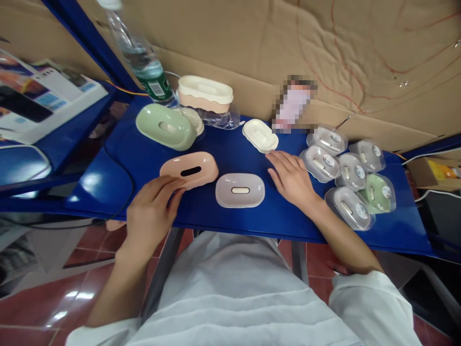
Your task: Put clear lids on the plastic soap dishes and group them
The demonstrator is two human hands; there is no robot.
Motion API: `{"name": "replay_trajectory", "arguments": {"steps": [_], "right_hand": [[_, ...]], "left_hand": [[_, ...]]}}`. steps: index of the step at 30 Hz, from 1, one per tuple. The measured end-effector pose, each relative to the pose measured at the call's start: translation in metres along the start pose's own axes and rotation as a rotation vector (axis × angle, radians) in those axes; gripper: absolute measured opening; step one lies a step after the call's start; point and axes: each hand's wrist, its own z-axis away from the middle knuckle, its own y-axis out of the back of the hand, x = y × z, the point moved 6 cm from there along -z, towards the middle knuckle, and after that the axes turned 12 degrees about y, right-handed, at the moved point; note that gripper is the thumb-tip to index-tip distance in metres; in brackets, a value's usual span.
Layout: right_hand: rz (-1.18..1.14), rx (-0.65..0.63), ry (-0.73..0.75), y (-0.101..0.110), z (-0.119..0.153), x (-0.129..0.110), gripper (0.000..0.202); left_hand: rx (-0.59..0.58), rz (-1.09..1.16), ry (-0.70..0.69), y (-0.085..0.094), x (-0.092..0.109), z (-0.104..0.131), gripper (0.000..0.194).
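My left hand (pixel 153 209) pinches the near left rim of a peach oval dish (pixel 208 168) with a dark slot in its middle. Beside it, in front of me, lies a pale grey-lilac oval dish (pixel 240 198) with a cream insert in its slot. My right hand (pixel 291 179) rests low over the table, fingers stretched out. Its fingertips are at the near edge of a cream oval lid (pixel 260 135); whether they touch it I cannot tell. Behind the peach dish a green oval dish (pixel 151 122) leans tilted on a round cream piece (pixel 192 120).
Several lidded clear containers (pixel 321 163) and a green one (pixel 378 194) cluster on the right of the blue table (pixel 284 221). At the back stand a water bottle (pixel 140 57), a cream-and-peach box (pixel 205 91) and a blurred-out upright item (pixel 293 105) against the cardboard (pixel 234 33).
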Motion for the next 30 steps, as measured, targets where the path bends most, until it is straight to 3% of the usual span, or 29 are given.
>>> {"name": "replay_trajectory", "arguments": {"steps": [5, 10, 17, 23, 27, 30], "right_hand": [[-0.039, -0.046, -0.005, -0.016, -0.032, 0.009, 0.050], [-0.100, -0.075, 0.046, -0.032, -0.074, 0.003, 0.049], [-0.093, -0.118, 0.023, -0.048, -0.113, 0.014, 0.045], [-0.108, -0.108, -0.006, -0.054, -0.121, 0.022, 0.046], [-0.120, -0.026, -0.035, -0.060, -0.134, 0.030, 0.056], [-0.124, 0.006, -0.066, -0.071, -0.151, 0.038, 0.074]], "left_hand": [[-0.004, -0.022, 0.030, 0.007, -0.022, 0.011, 0.029], [-0.023, 0.019, 0.019, 0.006, -0.024, 0.011, 0.030], [-0.086, 0.050, -0.063, -0.007, -0.010, 0.011, 0.042], [-0.003, 0.069, -0.082, -0.003, -0.003, 0.015, 0.041], [0.017, 0.189, -0.154, 0.000, 0.016, 0.020, 0.047], [-0.029, 0.264, -0.228, -0.007, 0.037, 0.025, 0.049]]}}
